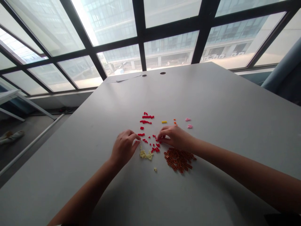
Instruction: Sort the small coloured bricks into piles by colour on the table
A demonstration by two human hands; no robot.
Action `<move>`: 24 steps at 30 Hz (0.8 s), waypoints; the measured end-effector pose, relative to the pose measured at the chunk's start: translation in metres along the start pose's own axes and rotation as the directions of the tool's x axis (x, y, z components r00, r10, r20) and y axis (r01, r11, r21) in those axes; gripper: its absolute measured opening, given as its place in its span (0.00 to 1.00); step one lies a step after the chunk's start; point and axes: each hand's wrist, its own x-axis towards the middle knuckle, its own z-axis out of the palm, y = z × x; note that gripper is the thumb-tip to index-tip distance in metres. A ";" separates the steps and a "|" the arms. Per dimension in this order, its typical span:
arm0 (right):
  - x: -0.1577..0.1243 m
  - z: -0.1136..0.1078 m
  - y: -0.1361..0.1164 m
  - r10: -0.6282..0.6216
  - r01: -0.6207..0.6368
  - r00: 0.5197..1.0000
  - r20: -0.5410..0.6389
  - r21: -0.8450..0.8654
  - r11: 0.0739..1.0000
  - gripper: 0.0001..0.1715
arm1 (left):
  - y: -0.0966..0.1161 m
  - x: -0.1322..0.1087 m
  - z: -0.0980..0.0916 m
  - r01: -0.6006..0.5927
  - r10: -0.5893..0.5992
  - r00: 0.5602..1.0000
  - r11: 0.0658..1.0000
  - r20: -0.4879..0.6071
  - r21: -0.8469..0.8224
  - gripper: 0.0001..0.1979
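Note:
Small plastic building bricks lie in loose groups on the pale grey table (211,100). Red bricks (146,122) are scattered in short rows at the centre. My left hand (124,149) rests beside a cream brick cluster (145,154), its curled fingertips near a red brick. My right hand (175,137) reaches left, fingertips down among red bricks (155,149); anything pinched there is hidden. Below it lies a dense orange-brown brick pile (180,160). Farther off are a yellow brick (164,122) and pink pieces (188,119).
Two round cable holes (162,73) pierce the table near its far edge, beside a thin flat sheet (124,79). Large dark-framed windows (169,37) stand beyond. The floor lies past the left table edge (35,142), with a pale cloth object (11,137) on it.

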 end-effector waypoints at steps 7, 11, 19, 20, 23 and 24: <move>-0.009 -0.001 -0.003 0.003 -0.003 1.000 -0.013 0.012 1.000 0.09 | -0.002 -0.003 -0.001 0.031 -0.032 1.000 0.997 -0.001 -0.076 0.07; -0.014 -0.003 0.001 0.013 -0.015 0.997 -0.077 -0.016 1.000 0.11 | -0.004 -0.005 -0.002 0.082 -0.083 0.996 0.996 -0.019 -0.043 0.07; -0.009 0.003 -0.006 0.018 -0.021 0.996 -0.089 -0.039 0.999 0.13 | -0.002 -0.003 0.001 0.105 -0.104 0.994 0.994 0.037 -0.037 0.07; -0.008 0.004 -0.009 0.015 -0.019 0.996 -0.087 -0.044 0.999 0.13 | -0.001 -0.003 0.001 0.104 -0.103 0.994 0.994 0.037 -0.031 0.06; -0.004 0.005 -0.016 0.010 -0.017 0.995 -0.097 -0.072 0.997 0.13 | 0.001 -0.004 0.001 0.104 -0.104 0.994 0.994 0.016 0.013 0.06; -0.004 0.005 -0.018 0.009 -0.016 0.995 -0.099 -0.077 0.997 0.13 | 0.001 -0.005 0.001 0.109 -0.109 0.994 0.994 0.007 0.033 0.06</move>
